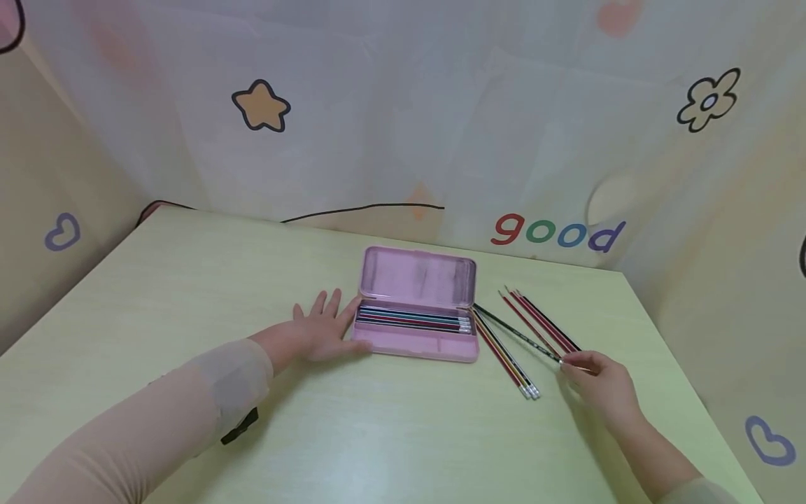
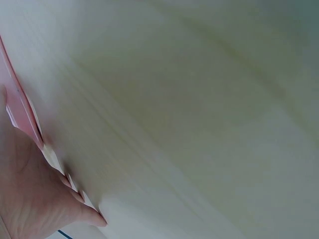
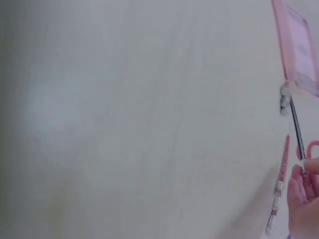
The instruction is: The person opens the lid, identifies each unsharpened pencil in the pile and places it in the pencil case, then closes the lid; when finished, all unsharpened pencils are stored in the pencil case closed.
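A pink pencil case [image 1: 456,348] lies open on the table, lid hinged back, with several striped pencils [image 1: 409,318] side by side in its rear part. My left hand [image 1: 321,334], fingers spread and straight, touches the case's left end; the left wrist view shows the thumb side against the pink rim [image 2: 22,107]. With thumb and fingertips my right hand [image 1: 604,388] pinches the end of a dark patterned pencil [image 1: 516,332], which slants toward the case's right side. Loose pencils [image 1: 506,355] with white eraser ends lie between the case and that hand.
More red and black pencils [image 1: 544,322] lie beyond the right hand, points away from me. The pale table [image 1: 252,259] meets a cloth backdrop [image 1: 390,126] with printed drawings at the back and sides.
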Tool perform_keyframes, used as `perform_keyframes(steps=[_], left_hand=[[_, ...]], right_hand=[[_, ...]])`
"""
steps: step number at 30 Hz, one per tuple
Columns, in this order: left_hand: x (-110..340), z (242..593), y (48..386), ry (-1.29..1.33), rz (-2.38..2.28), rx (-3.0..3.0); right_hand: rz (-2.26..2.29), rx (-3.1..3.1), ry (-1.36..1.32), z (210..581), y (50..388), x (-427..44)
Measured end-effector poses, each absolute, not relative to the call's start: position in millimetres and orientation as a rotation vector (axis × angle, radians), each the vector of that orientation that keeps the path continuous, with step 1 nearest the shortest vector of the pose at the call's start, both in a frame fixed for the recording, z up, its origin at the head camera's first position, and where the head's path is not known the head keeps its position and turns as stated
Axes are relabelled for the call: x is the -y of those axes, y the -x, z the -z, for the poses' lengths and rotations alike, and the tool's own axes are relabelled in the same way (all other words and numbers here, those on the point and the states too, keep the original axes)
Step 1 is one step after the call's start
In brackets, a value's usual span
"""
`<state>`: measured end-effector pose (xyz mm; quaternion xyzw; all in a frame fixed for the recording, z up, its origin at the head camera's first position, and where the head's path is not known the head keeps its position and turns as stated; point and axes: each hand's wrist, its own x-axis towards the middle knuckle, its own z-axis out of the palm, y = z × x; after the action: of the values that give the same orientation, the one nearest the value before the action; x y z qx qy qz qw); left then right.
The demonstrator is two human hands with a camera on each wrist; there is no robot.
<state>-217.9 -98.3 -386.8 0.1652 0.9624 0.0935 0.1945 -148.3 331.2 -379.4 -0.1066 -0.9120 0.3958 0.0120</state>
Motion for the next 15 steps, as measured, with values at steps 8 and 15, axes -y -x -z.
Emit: perform_keyframes(steps=[8,15], left_hand=[[97,385,215,-0.478,-0.266,-2.705],[99,386,216,-0.474,-0.291,-2.709]], right_hand=[[-1.598,2.427,0.438,366,145,-347],[-1.961,2.024,0.421,364,147,-350]])
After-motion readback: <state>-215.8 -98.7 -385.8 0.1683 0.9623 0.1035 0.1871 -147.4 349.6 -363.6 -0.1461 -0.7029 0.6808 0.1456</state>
